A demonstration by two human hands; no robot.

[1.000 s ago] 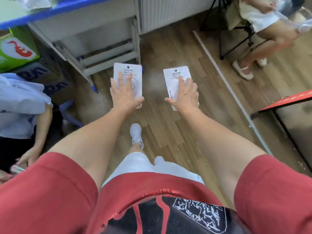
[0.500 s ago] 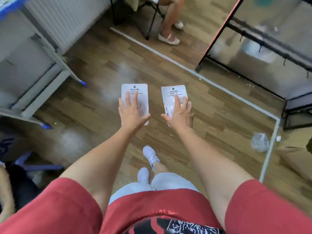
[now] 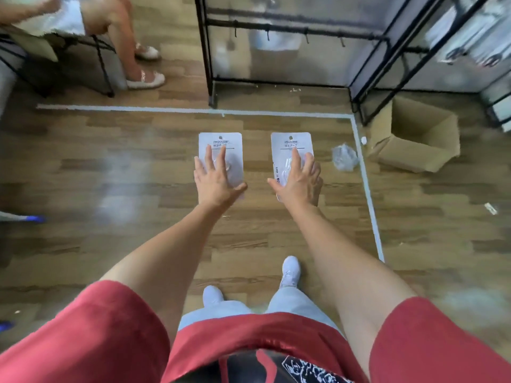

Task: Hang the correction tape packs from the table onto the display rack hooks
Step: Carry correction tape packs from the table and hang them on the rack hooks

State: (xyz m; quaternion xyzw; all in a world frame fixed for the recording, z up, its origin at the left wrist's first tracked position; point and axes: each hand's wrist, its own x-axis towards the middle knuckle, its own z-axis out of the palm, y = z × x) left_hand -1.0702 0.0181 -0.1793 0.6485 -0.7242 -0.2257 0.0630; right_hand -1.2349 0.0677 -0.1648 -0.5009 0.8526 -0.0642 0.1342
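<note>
While both arms reach forward over the wooden floor [image 3: 83,244], the left hand [image 3: 217,181] holds the left correction tape pack [image 3: 220,146] at 12 o'clock. Its fingers are spread straight over the near face and its thumb is pinched at the lower corner. Just beside it, not touching, the right hand [image 3: 300,183] grips the right correction tape pack [image 3: 290,145] the same way, fingers fanned narrow. Both packs hang in the air, well short of the display rack [image 3: 210,51] at 12 to 1 o'clock, whose hooks [image 3: 306,38] sit along a black bar.

At 10 o'clock a seated person [image 3: 119,37] on a chair [image 3: 102,59] borders the walkway. A pale tape line [image 3: 138,108] runs across the floor from there, turns a corner at 1 o'clock and comes back down the right side. The boards inside it lie open from the feet up to the rack's base.

At 2 o'clock, beyond the line, an open cardboard box [image 3: 414,139] is tipped on the floor, only brown cardboard showing inside. A crumpled clear wrapper [image 3: 344,157] lies just left of it.

Half a second ago the rack stood off at 2 o'clock and the seated person at 12. The white table frame at the left has gone from view, the box has come in, and both grips are unchanged.
</note>
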